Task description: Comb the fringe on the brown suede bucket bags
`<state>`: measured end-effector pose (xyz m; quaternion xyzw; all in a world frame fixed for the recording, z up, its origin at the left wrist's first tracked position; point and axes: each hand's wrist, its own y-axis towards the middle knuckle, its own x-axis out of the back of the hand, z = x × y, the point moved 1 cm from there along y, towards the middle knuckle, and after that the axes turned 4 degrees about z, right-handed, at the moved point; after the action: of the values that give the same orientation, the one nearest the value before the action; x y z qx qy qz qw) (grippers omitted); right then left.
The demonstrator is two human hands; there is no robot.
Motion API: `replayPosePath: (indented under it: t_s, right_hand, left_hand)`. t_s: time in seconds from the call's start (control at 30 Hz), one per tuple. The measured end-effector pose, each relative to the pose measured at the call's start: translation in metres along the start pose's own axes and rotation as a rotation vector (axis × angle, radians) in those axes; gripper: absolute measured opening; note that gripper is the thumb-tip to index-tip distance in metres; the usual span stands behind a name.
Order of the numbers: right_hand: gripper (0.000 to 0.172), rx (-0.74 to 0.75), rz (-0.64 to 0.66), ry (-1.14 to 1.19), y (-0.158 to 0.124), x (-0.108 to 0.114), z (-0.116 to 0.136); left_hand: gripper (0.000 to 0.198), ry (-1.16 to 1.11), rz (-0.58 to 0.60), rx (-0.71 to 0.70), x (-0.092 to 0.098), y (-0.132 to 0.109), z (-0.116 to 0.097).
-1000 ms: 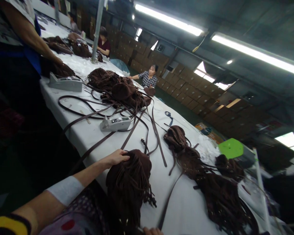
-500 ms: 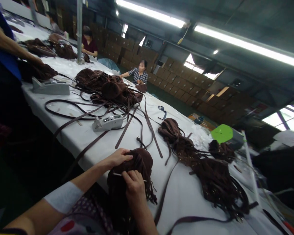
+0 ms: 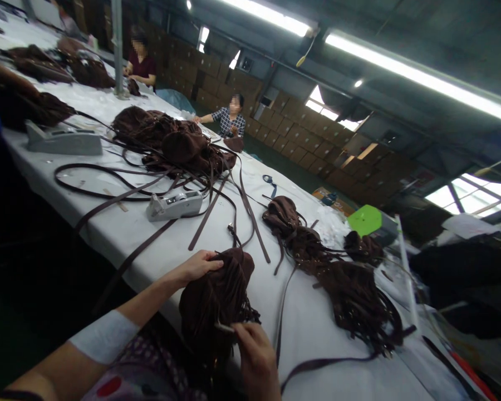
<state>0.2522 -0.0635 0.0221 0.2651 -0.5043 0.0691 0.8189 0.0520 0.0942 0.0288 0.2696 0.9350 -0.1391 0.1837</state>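
A dark brown fringed bag (image 3: 211,292) rests at the table's near edge in front of me. My left hand (image 3: 199,265) pinches its upper edge, thumb lying over the cloth. In my right hand (image 3: 256,356) is a slim pale tool (image 3: 225,328), its thin tip at the lower front of the bag; its exact kind is too small to make out. Fringe strands hang on the bag's right side. Behind the bag a strap with a metal clasp (image 3: 230,227) runs across the white tabletop (image 3: 217,234).
Grey tape dispensers (image 3: 175,205) (image 3: 64,140) stand to the left. A heap of brown bags (image 3: 171,139) with long straps lies beyond, and more bags (image 3: 350,295) lie right. Co-workers (image 3: 232,118) (image 3: 142,64) sit across the table; another person's arm (image 3: 10,75) reaches in at far left.
My right hand has moved down and right with the tool, away from the middle of the bag. My left hand keeps its hold. The whole view has shifted slightly.
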Motion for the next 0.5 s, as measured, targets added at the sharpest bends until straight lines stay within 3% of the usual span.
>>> replayPosePath:
  t_s: [0.1,0.2,0.3,0.5]
  right_hand:
    - [0.035,-0.032,-0.056,-0.019,0.057,-0.013,0.023]
    - [0.034,-0.024,0.122,-0.091,0.063,-0.038,0.029]
    - [0.028,-0.018,0.277,-0.127,0.021,-0.059,0.017]
    - [0.02,0.023,0.37,-0.284,-0.086,-0.075,-0.012]
  left_hand:
    - [0.03,0.043,0.01,-0.023,-0.007,-0.004,-0.001]
    - [0.031,0.07,-0.038,-0.052,0.006,-0.01,-0.002]
    - [0.037,0.063,-0.115,-0.064,0.03,-0.012,0.0]
    - [0.052,0.083,-0.292,-0.11,0.063,0.003,0.009]
